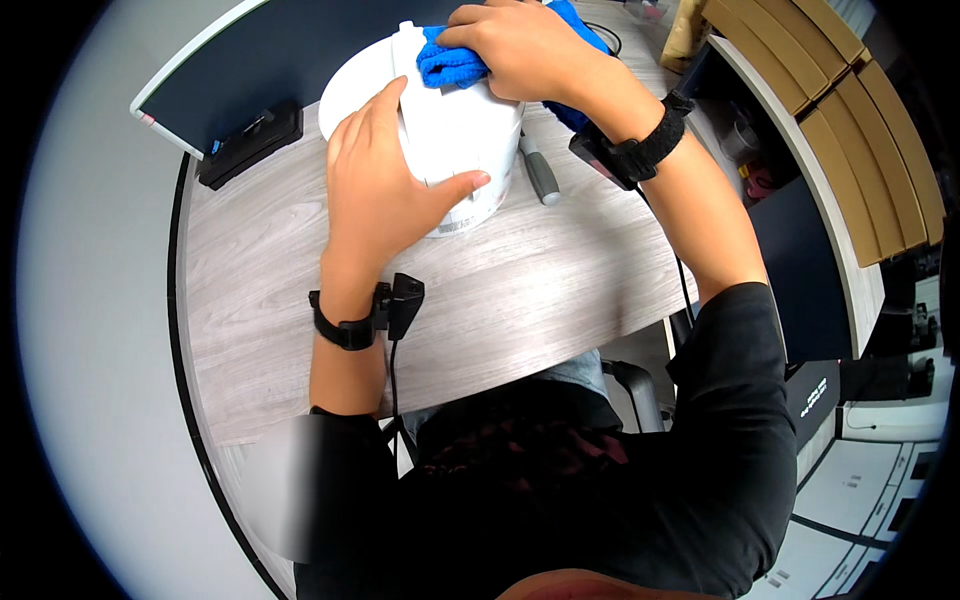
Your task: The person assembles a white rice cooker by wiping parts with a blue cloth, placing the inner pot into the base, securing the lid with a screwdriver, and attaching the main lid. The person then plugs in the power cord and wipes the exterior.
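Observation:
A white, rounded, tub-like appliance (455,130) stands on the wood-grain desk at the far middle, with a flat round white part (350,85) at its left. My left hand (385,165) lies against its near left side, open, fingers stretched forward and thumb spread across its front. On its top my right hand (520,45) is closed on a folded blue cloth (455,65), pressing it near the far rim. More of the blue cloth shows beyond and under my right wrist. A tool with a grey handle (540,175) lies just right of the appliance, its other end hidden.
A monitor (270,70) stands at the far left, with a black box (250,150) before it. Brown cardboard boxes (850,150) line a shelf at the right. The wood-grain desk (500,290) curves along my front. Cables hang from both wrist straps.

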Tool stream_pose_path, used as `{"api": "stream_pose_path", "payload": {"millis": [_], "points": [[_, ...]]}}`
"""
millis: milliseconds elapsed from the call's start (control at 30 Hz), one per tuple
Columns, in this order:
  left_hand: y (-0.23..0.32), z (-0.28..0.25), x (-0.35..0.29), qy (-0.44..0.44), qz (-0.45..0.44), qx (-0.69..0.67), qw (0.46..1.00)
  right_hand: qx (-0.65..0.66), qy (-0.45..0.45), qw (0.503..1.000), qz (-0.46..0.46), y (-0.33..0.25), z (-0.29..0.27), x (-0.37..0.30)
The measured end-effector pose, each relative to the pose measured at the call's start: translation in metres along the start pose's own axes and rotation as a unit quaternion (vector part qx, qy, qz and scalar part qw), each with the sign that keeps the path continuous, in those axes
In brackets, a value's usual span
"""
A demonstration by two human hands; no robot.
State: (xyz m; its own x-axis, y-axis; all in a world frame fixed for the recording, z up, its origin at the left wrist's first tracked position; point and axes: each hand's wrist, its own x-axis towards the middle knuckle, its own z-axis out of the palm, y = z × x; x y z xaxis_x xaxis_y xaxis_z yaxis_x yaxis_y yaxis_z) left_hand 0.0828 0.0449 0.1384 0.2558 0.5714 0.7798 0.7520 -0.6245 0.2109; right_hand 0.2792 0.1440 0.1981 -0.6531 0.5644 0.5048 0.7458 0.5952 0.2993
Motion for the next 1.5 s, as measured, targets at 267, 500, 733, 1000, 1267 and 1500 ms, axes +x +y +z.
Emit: {"api": "stream_pose_path", "payload": {"millis": [267,500,733,1000,1267,1500], "points": [[0.000,0.014,0.000,0.053,-0.010,0.038,0.998,0.030,0.013,0.994,-0.105,-0.009,-0.024,-0.023],[-0.002,0.013,0.000,0.040,0.006,0.046,0.998,0.017,0.052,0.989,-0.136,0.001,-0.016,-0.018],[-0.005,0.011,-0.001,0.028,0.003,0.043,0.999,0.077,-0.029,0.983,-0.164,0.017,-0.025,0.011],[-0.005,0.012,-0.003,0.030,0.004,0.038,0.999,0.072,-0.056,0.990,-0.104,0.025,-0.006,0.024],[-0.002,0.013,-0.006,0.020,-0.016,0.037,0.999,0.082,-0.082,0.993,-0.010,0.017,-0.016,0.023],[-0.005,0.015,-0.002,0.051,0.014,0.041,0.998,0.092,-0.081,0.992,-0.014,0.034,0.008,0.037]]}}
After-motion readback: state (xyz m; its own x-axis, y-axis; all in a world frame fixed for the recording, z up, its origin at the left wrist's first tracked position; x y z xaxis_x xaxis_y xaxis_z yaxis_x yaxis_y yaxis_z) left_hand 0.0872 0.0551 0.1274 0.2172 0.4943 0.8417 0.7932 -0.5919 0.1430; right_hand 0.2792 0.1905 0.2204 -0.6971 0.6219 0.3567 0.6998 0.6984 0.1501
